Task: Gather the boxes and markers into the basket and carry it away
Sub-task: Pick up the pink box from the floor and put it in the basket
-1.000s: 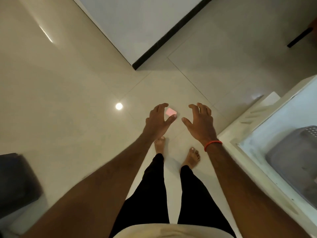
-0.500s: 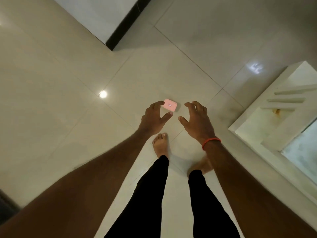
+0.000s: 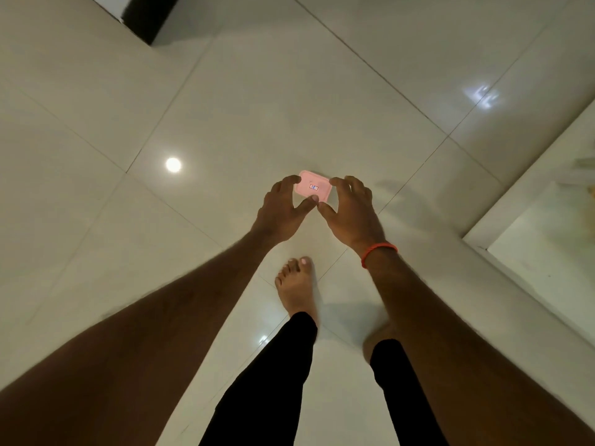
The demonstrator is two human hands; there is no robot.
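A small pink box (image 3: pixel 313 187) with a tiny blue and red label lies flat on the pale tiled floor. My left hand (image 3: pixel 283 209) hovers at its left side, fingers curled and spread, thumb under the box's near edge. My right hand (image 3: pixel 349 209), with an orange band on the wrist, frames the box's right side in the same way. Both hands' fingertips overlap the box's edges in the picture; I cannot tell whether they touch it. No basket or marker is in view.
My bare foot (image 3: pixel 296 286) and black-trousered legs stand just behind the box. A white low table or shelf edge (image 3: pixel 502 252) runs along the right. A dark skirting corner (image 3: pixel 146 19) of a wall sits at the top left.
The view has come closer to the floor and the box. Both hands have moved forward and together, from behind the box to flanking it. The grey basket at right has left the view.
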